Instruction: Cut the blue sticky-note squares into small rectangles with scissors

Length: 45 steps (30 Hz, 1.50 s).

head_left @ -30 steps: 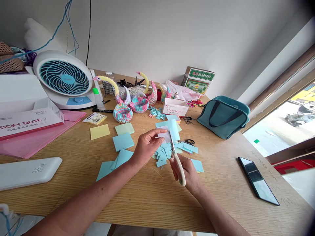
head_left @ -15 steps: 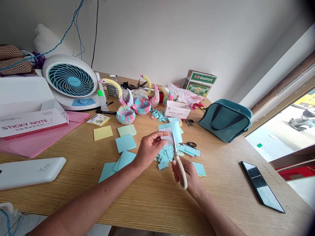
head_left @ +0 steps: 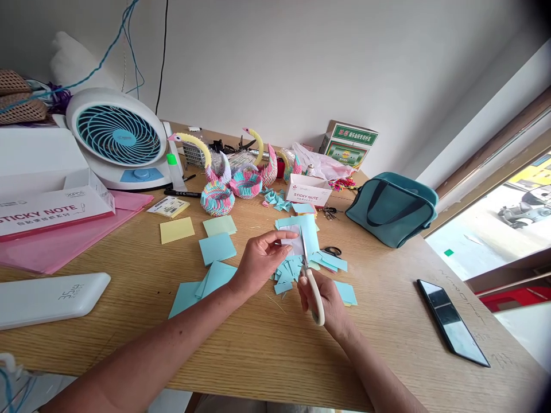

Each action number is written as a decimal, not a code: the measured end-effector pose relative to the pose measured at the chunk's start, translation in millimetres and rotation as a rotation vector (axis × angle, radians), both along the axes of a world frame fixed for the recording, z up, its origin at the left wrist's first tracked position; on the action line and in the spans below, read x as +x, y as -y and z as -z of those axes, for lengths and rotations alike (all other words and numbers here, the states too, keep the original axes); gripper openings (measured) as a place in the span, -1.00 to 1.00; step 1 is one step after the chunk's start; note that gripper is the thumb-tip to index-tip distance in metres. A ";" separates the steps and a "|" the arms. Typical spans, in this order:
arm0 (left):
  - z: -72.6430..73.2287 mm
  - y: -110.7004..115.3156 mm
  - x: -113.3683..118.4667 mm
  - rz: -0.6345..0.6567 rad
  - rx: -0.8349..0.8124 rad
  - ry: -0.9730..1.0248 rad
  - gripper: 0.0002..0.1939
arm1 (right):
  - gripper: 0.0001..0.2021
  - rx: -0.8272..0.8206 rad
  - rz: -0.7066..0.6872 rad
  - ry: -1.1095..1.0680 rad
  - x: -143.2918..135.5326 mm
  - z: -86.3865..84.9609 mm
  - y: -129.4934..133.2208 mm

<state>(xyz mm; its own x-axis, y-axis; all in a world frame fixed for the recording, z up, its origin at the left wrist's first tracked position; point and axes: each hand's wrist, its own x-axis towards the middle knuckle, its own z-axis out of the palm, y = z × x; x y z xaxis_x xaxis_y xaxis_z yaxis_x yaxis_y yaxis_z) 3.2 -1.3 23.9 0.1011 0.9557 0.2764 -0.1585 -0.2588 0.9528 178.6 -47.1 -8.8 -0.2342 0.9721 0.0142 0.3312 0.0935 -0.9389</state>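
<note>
Between the thumb and fingers of my left hand (head_left: 261,258) is a small white paper piece (head_left: 294,243), held above the table. My right hand (head_left: 323,301) grips white-handled scissors (head_left: 317,298), their blades pointing away from me along the right edge of that paper. Just behind the blades lies a larger blue sheet (head_left: 310,229). Under the hands sits a heap of small cut blue paper pieces (head_left: 287,269). Blue strips (head_left: 333,261) lie to the right, near the black handle of another pair of scissors (head_left: 333,251).
Blue sheets (head_left: 217,248) and a yellow note (head_left: 177,230) lie left of the hands. Folded-paper swans (head_left: 217,198) and a small sticky note box (head_left: 308,190) stand behind. A teal bag (head_left: 390,209) and a phone (head_left: 451,322) are right; a fan (head_left: 120,137) and power bank (head_left: 51,299) left.
The camera view has shifted slightly, so the table things sit a little further left. Both hands keep their holds on the paper and the scissors.
</note>
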 end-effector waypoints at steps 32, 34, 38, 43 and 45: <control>-0.3 2.1 1.5 0.010 0.031 -0.029 -0.72 | -0.45 0.005 0.043 0.032 -2.1 -5.8 5.1; -0.5 1.9 1.5 0.013 0.034 -0.021 -0.72 | -0.46 0.015 0.037 0.028 -2.4 -3.7 4.9; 0.3 1.4 1.5 0.023 0.035 -0.008 -0.72 | -0.47 0.048 0.032 0.013 -4.9 -0.1 3.9; 1.1 3.5 2.6 0.028 0.033 -0.042 -0.73 | -0.45 0.058 0.048 -0.001 -7.3 -1.9 2.4; 0.2 5.4 3.5 0.028 0.024 -0.058 -0.73 | -0.44 0.076 0.058 0.004 -7.2 -3.7 2.0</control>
